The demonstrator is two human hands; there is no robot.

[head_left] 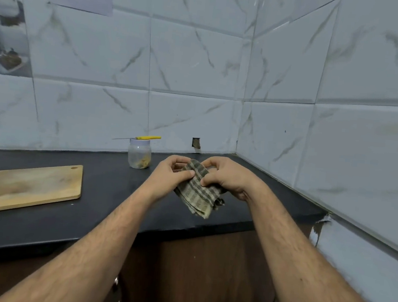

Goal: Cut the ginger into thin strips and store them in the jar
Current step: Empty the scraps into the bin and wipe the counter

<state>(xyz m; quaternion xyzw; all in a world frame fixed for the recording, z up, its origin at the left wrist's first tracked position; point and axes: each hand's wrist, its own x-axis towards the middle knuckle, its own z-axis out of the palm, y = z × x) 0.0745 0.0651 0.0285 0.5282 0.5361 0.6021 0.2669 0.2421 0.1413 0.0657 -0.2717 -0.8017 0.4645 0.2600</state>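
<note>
Pinching a folded checked cloth (198, 189) between them, the left hand (170, 173) and right hand (224, 174) both curl their fingers round it above the dark bench (108, 181). The lidded jar (139, 154), ginger strips inside, stands just behind-left of the left hand, the nearer one. A yellow-handled knife (143, 138) lies crosswise on its lid, and the cutting board (24, 185) lies bare well to the left.

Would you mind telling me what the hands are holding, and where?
Both hands hold a checked cloth by its upper edge: left hand and right hand pinch it while the rest hangs.
</note>
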